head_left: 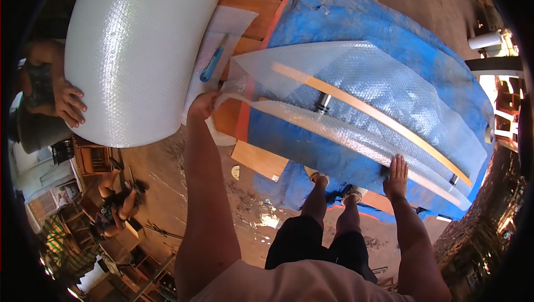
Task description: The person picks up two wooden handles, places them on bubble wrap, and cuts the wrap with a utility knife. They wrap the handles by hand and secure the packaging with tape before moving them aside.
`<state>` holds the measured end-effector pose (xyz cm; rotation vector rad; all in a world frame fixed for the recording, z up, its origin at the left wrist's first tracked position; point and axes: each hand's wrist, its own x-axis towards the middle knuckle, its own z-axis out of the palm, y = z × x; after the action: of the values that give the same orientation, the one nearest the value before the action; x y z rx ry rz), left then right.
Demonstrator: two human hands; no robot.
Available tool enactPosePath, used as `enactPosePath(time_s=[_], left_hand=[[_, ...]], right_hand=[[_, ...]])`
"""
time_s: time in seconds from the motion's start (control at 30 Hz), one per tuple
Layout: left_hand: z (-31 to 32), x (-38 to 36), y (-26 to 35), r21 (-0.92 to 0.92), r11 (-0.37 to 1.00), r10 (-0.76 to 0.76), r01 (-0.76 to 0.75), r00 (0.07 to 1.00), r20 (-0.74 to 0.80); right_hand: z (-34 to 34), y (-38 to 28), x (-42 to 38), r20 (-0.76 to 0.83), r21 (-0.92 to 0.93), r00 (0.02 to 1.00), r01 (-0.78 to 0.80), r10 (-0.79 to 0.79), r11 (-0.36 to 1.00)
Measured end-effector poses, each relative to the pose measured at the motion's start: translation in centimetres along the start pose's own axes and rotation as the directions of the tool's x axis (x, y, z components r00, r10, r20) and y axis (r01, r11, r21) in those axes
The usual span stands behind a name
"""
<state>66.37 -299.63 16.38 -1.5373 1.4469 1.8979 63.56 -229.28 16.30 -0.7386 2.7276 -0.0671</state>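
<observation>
Bubble wrap (339,129) is pinched at left by the left hand (204,105), its near fold under the flat, open right hand (396,178); the wood strip (384,119) lies just beyond. Uneven pulling could drag the strip askew.

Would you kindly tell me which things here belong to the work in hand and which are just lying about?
Part of the work, I judge:
bubble-wrap sheet, under the left hand's grip and right palm
wooden strip
bubble-wrap roll
utility knife
blue tarp beneath

Apparently lying about:
flat board on the ground
pale rounded piece beside it
</observation>
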Motion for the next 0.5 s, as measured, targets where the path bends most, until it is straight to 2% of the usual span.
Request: enactPosePath(time_s=[0.03, 0.07, 0.13, 0.17, 0.23, 0.27, 0.33, 0.47, 0.5], left_hand=[[-0.3, 0.2, 0.4, 0.080, 0.997, -0.015, 0.016, 1.000, -0.010], [-0.5, 0.3, 0.7, 0.082, 0.996, -0.016, 0.017, 1.000, -0.012], [-0.2, -0.5, 1.9, 0.313, 0.949, -0.016, 0.045, 0.995, -0.094], [-0.2, -0.2, 1.9, 0.317, 0.947, -0.017, 0.045, 0.996, -0.089], [-0.3, 0.3, 2.0, 0.347, 0.932, 0.115, -0.107, 0.993, -0.004], [-0.2, 0.7, 2.0, 0.351, 0.930, 0.115, -0.108, 0.993, 0.000], [0.8, 0.3, 2.3, 0.151, 0.982, 0.113, -0.113, 0.994, 0.008], [-0.3, 3.4, 1.4, 0.239, 0.949, 0.213, -0.206, 0.977, 0.000], [0.6, 1.9, 1.9, 0.320, 0.920, 0.263, -0.226, 0.962, -0.078]], right_hand=[[0.1, 0.1, 0.0, -0.019, -0.007, 1.000, 0.013, -0.013, 1.000], [0.1, 0.0, -0.1, -0.037, -0.014, 0.999, 0.026, -0.026, 1.000], [0.2, 0.1, -0.1, -0.032, -0.007, 0.999, 0.026, -0.026, 1.000], [0.2, 0.2, -0.1, -0.029, -0.001, 0.999, 0.024, -0.024, 1.000], [0.2, 0.3, -0.2, -0.030, -0.004, 0.999, 0.023, -0.023, 1.000], [0.1, 0.3, -0.1, -0.032, -0.006, 0.999, 0.030, -0.031, 1.000], [-0.1, 0.1, -0.1, -0.034, 0.009, 0.999, 0.027, -0.027, 1.000], [0.1, 0.3, -0.1, -0.042, -0.003, 0.999, 0.024, -0.024, 1.000], [0.0, 0.3, 0.0, -0.040, -0.004, 0.999, 0.020, -0.021, 1.000]])
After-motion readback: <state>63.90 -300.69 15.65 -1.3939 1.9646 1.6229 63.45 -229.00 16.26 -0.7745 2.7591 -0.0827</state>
